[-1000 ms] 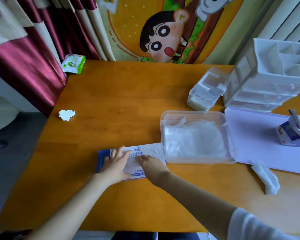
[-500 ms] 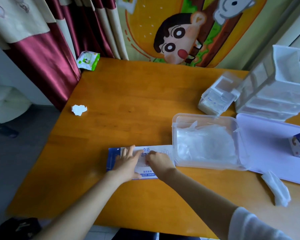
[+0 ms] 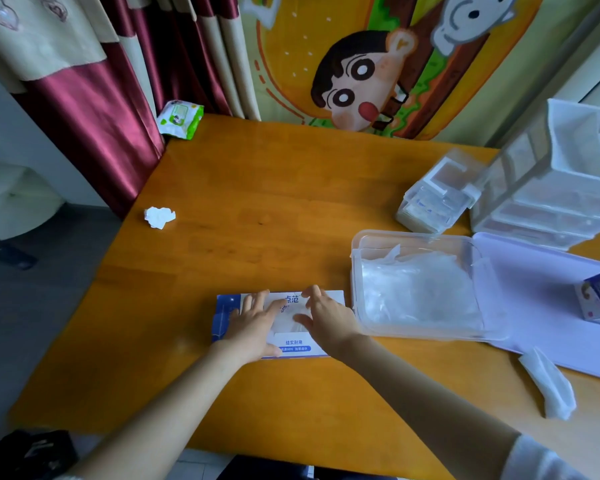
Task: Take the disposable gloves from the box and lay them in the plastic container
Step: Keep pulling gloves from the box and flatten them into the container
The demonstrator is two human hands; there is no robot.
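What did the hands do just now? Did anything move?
The right hand uncurled its fingers and spread them over the opening of the box. The left hand stayed flat on the box, and the gloves in the container look the same.

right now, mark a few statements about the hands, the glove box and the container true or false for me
1. The left hand and right hand both rest on the glove box. True.
2. The plastic container stands right of the box. True.
3. The container is empty. False: clear gloves lie in it.
4. The container is closed. False: its lid lies open beside it.
5. A small carton stands on the lid. True.
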